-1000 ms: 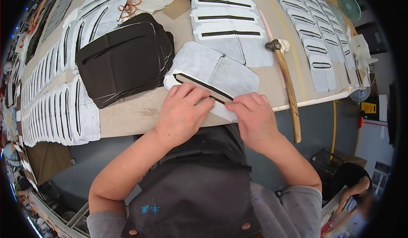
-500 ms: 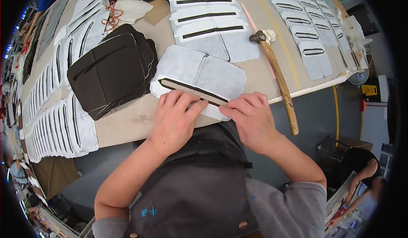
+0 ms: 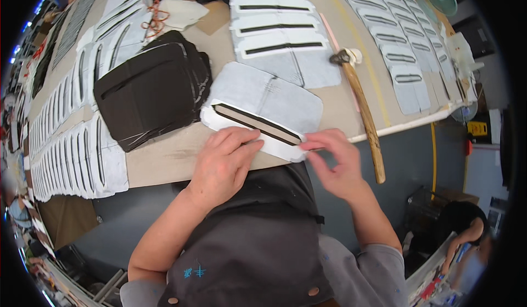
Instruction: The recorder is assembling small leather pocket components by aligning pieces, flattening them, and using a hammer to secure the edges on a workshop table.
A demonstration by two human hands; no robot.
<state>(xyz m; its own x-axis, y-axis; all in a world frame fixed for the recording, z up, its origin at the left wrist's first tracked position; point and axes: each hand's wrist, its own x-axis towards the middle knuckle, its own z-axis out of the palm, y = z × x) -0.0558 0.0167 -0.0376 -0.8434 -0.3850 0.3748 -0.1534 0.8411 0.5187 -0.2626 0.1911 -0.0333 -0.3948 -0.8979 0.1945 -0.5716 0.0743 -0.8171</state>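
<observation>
A pale grey panel (image 3: 291, 96) lies at the table's near edge, tilted down to the right. Along its near side a white strip (image 3: 222, 121) surrounds a long slot with black edges (image 3: 258, 122); beige shows through. My left hand (image 3: 225, 156) is closed at the panel's near edge, with thumb and fingertips close together below the slot. At the slot's right end, the fingertips of my right hand (image 3: 336, 156) touch the panel's corner, thumb spread away from the fingers. To the left sits a stack of dark brown panels (image 3: 151, 90).
A wooden-handled hammer (image 3: 362, 109) lies to the right, its handle over the table edge. Several slotted grey panels (image 3: 274, 19) lie beyond, with more rows at far right (image 3: 403, 60) and left (image 3: 82, 159). Orange cord (image 3: 156, 17) lies behind the stack. A person (image 3: 466, 224) is at lower right.
My right hand has shifted right toward the panel's corner, its thumb lifting away from the fingers. My left hand has drawn slightly toward me, and more of the slot shows.
</observation>
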